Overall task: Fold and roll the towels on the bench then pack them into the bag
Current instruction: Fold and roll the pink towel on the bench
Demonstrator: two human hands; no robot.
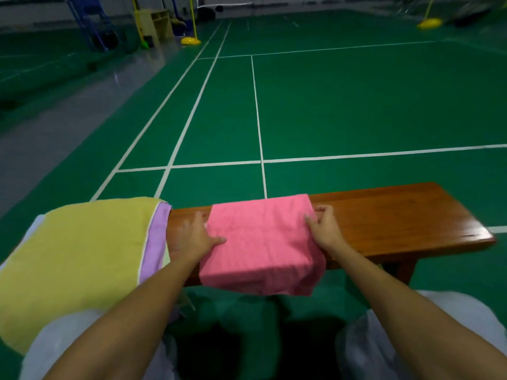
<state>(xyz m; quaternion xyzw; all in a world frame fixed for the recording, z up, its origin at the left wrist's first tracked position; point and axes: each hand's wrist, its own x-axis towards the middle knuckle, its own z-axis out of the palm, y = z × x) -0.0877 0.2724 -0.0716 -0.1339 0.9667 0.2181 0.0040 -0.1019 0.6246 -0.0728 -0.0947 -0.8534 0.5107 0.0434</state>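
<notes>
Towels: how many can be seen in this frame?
3. A pink towel on the bench under both hands; a yellow towel at the bench's left end, over a purple towel. More may be hidden beneath.

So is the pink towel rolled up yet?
No, the pink cloth towel lies folded flat across the brown wooden bench, its near edge hanging over, with both hands at its sides.

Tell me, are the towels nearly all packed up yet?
Not yet. The pink towel already looks folded flat on the bench. The left hand rests on its left edge and the right hand pinches its right edge, so it is being worked on now. It is not rolled. The yellow towel and purple towel wait on the left. No bag is in view.
</notes>
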